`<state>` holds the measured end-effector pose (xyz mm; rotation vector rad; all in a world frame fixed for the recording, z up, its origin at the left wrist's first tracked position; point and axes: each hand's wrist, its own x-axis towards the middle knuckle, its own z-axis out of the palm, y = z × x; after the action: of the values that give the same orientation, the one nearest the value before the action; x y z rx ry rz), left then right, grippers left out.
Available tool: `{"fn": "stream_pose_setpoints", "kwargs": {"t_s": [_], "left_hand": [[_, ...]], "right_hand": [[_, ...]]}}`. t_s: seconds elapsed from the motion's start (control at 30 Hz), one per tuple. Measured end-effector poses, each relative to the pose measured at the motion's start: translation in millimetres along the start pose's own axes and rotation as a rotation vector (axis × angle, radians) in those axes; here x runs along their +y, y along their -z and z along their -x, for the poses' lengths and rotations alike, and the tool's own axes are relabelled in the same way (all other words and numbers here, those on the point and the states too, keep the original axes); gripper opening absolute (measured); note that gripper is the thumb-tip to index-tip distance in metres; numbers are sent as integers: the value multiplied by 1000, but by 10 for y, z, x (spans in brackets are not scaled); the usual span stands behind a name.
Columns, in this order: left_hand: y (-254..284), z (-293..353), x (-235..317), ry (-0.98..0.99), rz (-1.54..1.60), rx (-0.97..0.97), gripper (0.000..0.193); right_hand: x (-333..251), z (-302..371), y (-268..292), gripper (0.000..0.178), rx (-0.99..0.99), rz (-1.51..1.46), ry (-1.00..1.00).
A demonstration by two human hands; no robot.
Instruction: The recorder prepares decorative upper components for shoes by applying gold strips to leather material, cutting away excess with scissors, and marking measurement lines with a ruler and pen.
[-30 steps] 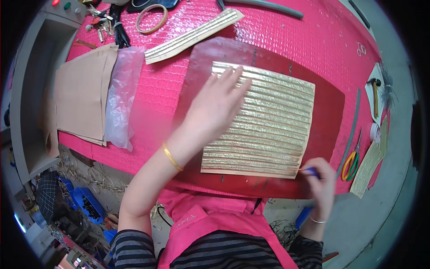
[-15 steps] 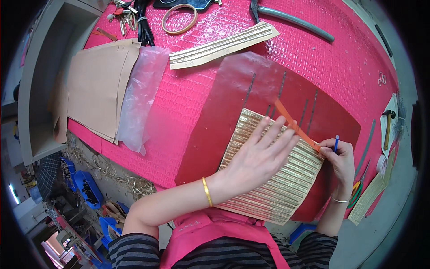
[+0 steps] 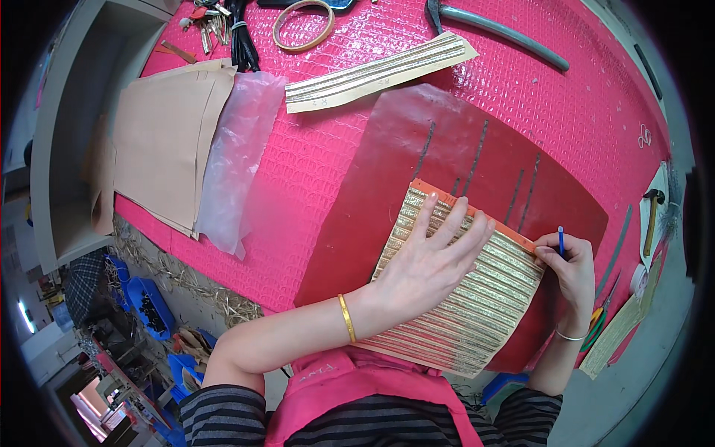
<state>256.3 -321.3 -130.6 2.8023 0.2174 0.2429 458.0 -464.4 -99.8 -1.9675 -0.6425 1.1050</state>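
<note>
A sheet with raised gold stripes point(image 3: 477, 313) lies on a dark red sheet point(image 3: 357, 186) that has short black slots. Along the gold sheet's far edge runs a narrow orange strip point(image 3: 514, 232). My left hand point(image 3: 428, 253) rests on the gold sheet, fingers spread, fingertips at the strip. At the strip's right end my right hand point(image 3: 572, 272) pinches it between thumb and finger. A blue pen point(image 3: 561, 240) sticks up from that same hand, its lower part hidden by the fingers.
Beyond the red sheet lie a cream strip with gold bands point(image 3: 380, 74), a tape roll point(image 3: 304, 26) and a hammer point(image 3: 506, 33). Brown paper sheets point(image 3: 167, 141) and clear plastic point(image 3: 242, 164) are at left. Scissors point(image 3: 597, 320) and another hammer point(image 3: 651, 223) lie at right.
The orange strip has swung down from a slant to lie along the gold sheet's far edge, under my left fingertips. My right hand keeps its pinch on the end.
</note>
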Motion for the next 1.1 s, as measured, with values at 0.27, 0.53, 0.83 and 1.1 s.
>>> {"fn": "stream_pose_setpoints", "kwargs": {"t_s": [0.27, 0.53, 0.83, 1.1], "left_hand": [[28, 5, 38, -23, -36, -33, 59], [3, -11, 37, -44, -7, -20, 60], [57, -121, 124, 21, -73, -80, 53], [51, -92, 110, -22, -78, -80, 62]], "right_hand": [[4, -3, 30, 8, -30, 0, -2], [0, 74, 61, 9, -2, 17, -18], [-59, 222, -138, 38, 352, 8, 676], [119, 45, -347, 14, 312, 112, 529]]}}
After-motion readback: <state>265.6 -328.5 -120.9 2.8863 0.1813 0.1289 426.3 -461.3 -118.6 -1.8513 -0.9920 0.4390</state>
